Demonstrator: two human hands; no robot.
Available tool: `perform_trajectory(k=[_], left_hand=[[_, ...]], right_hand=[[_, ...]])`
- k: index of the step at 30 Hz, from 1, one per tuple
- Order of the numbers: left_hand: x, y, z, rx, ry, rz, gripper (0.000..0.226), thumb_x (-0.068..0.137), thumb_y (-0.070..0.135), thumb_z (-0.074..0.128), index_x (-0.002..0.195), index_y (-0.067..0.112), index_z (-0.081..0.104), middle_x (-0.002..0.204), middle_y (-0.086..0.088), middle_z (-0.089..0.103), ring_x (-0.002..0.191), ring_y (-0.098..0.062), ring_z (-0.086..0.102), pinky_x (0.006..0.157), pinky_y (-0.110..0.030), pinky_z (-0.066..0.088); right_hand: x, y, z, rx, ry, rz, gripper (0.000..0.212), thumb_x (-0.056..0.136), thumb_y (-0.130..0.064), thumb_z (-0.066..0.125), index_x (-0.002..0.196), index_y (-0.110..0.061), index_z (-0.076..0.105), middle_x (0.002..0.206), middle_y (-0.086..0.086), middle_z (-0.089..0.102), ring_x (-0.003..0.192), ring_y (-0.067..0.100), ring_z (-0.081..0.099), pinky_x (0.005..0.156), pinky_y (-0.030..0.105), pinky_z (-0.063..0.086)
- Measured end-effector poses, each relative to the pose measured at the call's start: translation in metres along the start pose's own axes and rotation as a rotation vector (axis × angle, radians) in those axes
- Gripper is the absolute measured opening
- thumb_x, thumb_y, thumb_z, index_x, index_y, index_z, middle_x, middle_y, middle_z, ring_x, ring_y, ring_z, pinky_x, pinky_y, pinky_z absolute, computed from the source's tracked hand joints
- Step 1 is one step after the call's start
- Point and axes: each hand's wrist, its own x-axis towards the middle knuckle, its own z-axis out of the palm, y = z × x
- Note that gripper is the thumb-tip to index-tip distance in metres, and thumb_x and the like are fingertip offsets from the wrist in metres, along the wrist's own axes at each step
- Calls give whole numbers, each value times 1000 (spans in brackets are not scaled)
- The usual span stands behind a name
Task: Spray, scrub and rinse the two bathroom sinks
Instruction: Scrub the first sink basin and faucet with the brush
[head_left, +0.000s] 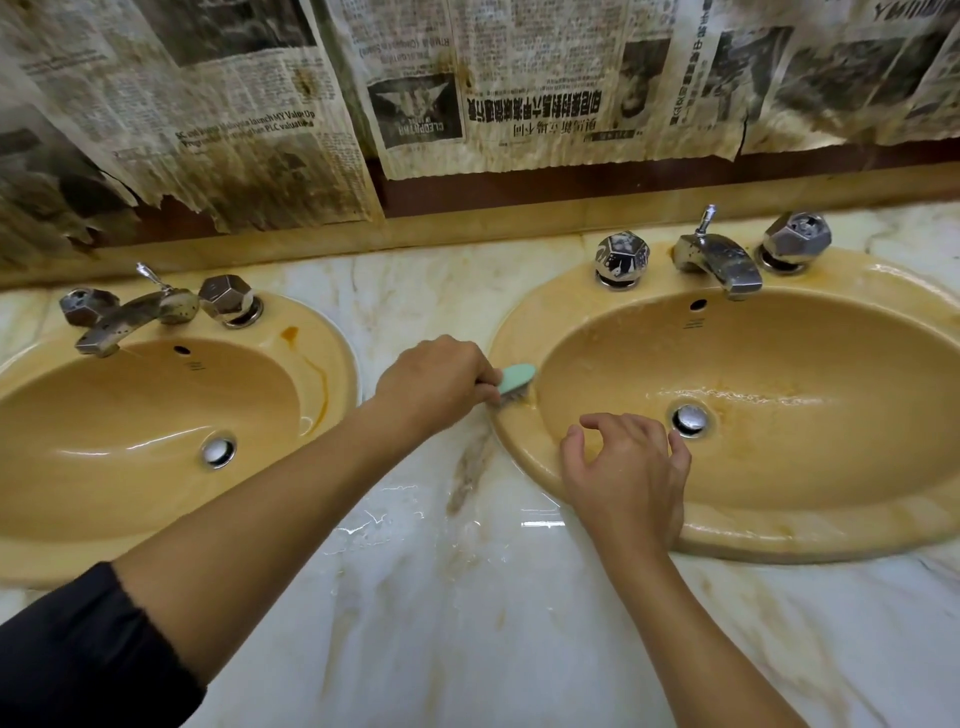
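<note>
Two tan oval sinks are set in a marble counter: the left sink (156, 415) and the right sink (779, 405), which is wet inside around its chrome drain (691, 420). My left hand (436, 382) grips a mint-green scrub brush (514, 383), its bristles pressed on the left rim of the right sink. My right hand (628, 467) rests on that sink's front-left rim with fingers spread and nothing in it. A brown stain runs down the left sink's right wall.
Each sink has a chrome faucet with faceted knobs, the left faucet (130, 317) and the right faucet (719, 260). The marble counter (467, 597) between the sinks is wet with a brownish streak. Stained newspaper (415, 88) covers the wall behind.
</note>
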Motion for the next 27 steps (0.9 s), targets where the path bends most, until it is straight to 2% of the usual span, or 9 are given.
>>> perform_trajectory(k=[3,8,11,14,18,21,24,27], left_hand=[[8,-16,-3,-74,93,-113,27,94,42,65,118,33,73,112,3,73,94,-24,64,70,-30,43],[9,7,4,-121,26,-30,26,94,39,66,119,33,73,118,3,72,103,-26,64,82,-35,53],[10,-1,5,-118,110,-121,23,95,39,64,114,31,75,107,-2,73,92,-28,64,79,-39,54],[2,13,13,-102,69,-87,21,95,39,63,107,28,76,98,-8,70,89,-32,63,75,-38,52],[0,2,12,-171,129,-156,22,95,40,63,112,33,76,109,-2,73,96,-29,65,80,-39,53],[-2,8,12,-103,90,-119,20,97,39,61,105,29,76,96,-6,70,91,-33,64,68,-36,46],[-8,13,8,-84,57,-71,25,95,41,64,117,35,73,109,-3,71,99,-31,64,72,-30,41],[-7,-2,0,-69,71,-102,27,96,42,63,120,34,72,110,-4,72,94,-28,63,71,-31,42]], right_hand=[[-1,1,0,0,-5,-7,32,84,-41,49,94,-25,75,92,-8,72,109,18,57,113,50,27],[0,1,1,-4,-3,-9,32,84,-42,49,94,-26,75,92,-9,72,110,17,57,113,49,26],[0,2,1,-2,-3,-10,33,84,-42,48,94,-25,75,92,-9,72,110,17,57,113,49,27],[0,1,2,-5,7,-11,33,84,-42,48,93,-25,75,92,-9,72,110,17,57,113,49,27],[0,2,2,-3,-3,-8,33,84,-42,48,93,-26,75,92,-9,72,110,17,57,113,49,26],[0,1,2,-7,2,-3,33,84,-42,48,94,-26,75,92,-9,72,111,17,57,113,49,26],[1,1,2,-3,8,11,33,84,-42,48,94,-26,75,92,-9,72,111,17,57,114,48,25],[0,2,2,-11,17,19,34,84,-42,47,94,-26,75,92,-9,72,111,17,56,113,48,25]])
